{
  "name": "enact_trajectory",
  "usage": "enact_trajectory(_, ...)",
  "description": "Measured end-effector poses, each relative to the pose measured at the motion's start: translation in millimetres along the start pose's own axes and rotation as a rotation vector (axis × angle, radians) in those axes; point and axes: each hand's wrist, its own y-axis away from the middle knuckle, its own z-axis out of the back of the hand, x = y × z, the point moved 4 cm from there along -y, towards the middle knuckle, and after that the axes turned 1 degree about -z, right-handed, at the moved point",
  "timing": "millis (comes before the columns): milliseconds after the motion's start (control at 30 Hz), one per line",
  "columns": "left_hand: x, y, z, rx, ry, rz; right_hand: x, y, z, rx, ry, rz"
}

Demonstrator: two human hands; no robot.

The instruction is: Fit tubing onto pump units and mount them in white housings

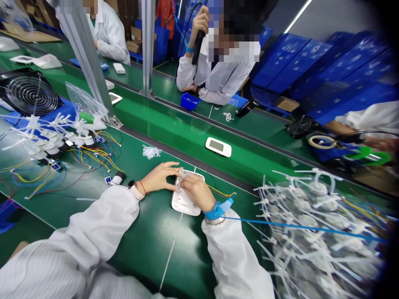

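Observation:
A white plastic housing [183, 204] lies on the green bench in front of me, its inner side with small posts and slots facing up. At its upper left edge, my left hand [159, 178] has thumb and forefinger set against it, with a gap between them. Over the upper part is my right hand [197, 190], fingertips bunched and pressed down inside the housing; whatever they pinch is hidden. Thin yellow and red wires [221, 192] run out to the right from behind this hand to a small connector. A blue wrist strap [219, 209] circles my right wrist.
A white device with a grey screen [216, 145] lies on the green conveyor [174, 128]. Small clear rings [151, 151] sit left of it. Wired round parts with zip ties [50, 141] are heaped left, bagged ones [311, 220] right. A fan [33, 92] and co-workers are beyond.

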Motion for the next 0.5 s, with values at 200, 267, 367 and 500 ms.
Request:
enact_trajectory(200, -3.3, 1.3, -0.5, 0.0, -0.029, -0.005, 9.0, -1.1, -2.1, 0.001, 0.044, -0.125)
enact_trajectory(267, -6.1, 2.9, -0.6, 0.001, -0.06, -0.019, 10.8, -0.2, -2.1, -0.012, 0.052, -0.144)
enact_trajectory(367, -9.4, 5.7, -0.4, -0.009, -0.128, -0.037, 9.6, 6.5, 7.2, -0.099, 0.046, -0.148)
enact_trajectory(500, -9.8, 7.4, -1.1, -0.013, -0.17, -0.043, -4.0, 30.6, 37.4, -0.287, 0.021, -0.259)
